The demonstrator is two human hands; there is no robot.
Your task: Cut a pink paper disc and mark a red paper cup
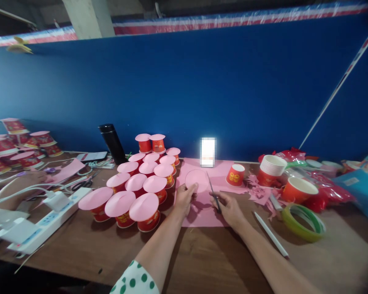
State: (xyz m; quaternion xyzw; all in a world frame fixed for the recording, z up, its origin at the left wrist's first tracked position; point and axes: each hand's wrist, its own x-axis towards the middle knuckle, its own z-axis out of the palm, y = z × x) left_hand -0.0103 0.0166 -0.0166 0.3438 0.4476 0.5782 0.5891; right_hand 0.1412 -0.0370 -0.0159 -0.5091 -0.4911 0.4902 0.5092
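My left hand (185, 198) pinches a piece of pink paper (199, 180) with a round outline on it. In my right hand (230, 209) is a pair of scissors (213, 192), its dark blades pointing up and away beside the right edge of that paper. Whether the blades are parted is too small to tell. Beneath both hands, a larger pink sheet (191, 219) lies flat on the brown table. An upside-down red paper cup (235, 176) stands at the sheet's right side, and pink paper scraps (265, 194) are heaped beyond it.
Several red cups topped with pink discs (144, 207) crowd the left. Behind stand a black flask (113, 143) and a lit phone (207, 152). A power strip (49, 222) lies near another person's hand (33, 179). To the right are stacked cups (271, 169), tape (305, 222) and a white pen (271, 234).
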